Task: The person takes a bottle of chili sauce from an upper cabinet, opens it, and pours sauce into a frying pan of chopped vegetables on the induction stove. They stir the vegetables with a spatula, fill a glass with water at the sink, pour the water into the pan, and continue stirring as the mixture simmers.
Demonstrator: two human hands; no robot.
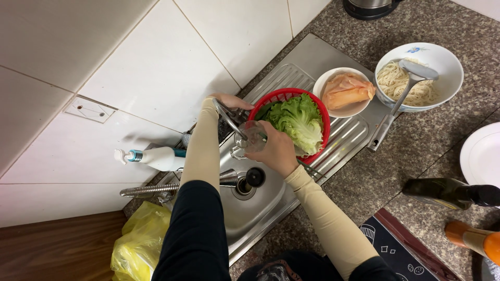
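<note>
Glass (pixel 251 136) sits under the faucet spout (pixel 225 115) over the sink (pixel 260 208), right hand (pixel 277 150) fingers clamped around it; left hand (pixel 229 101) grips the faucet behind, beside the red lettuce colander (pixel 291 96).

**Shiny steel, speckled stone – what everything's made of**

The sink (pixel 260 208) is brushed stainless steel with a ribbed draining board, and the curved tap (pixel 225 115) is polished metal. The right hand (pixel 276 148) holds a clear glass (pixel 251 136), smooth and see-through. The colander (pixel 317 106) is glossy red plastic. The bench (pixel 416 161) looks like speckled granite – dull sheen, grainy pattern. Wall tiles (pixel 130 67) are glossy white ceramic, as are the bowls (pixel 448 62). The yellow bag (pixel 138 244) is thin crinkly plastic. Sleeves look like matt stretchy cloth.
</note>
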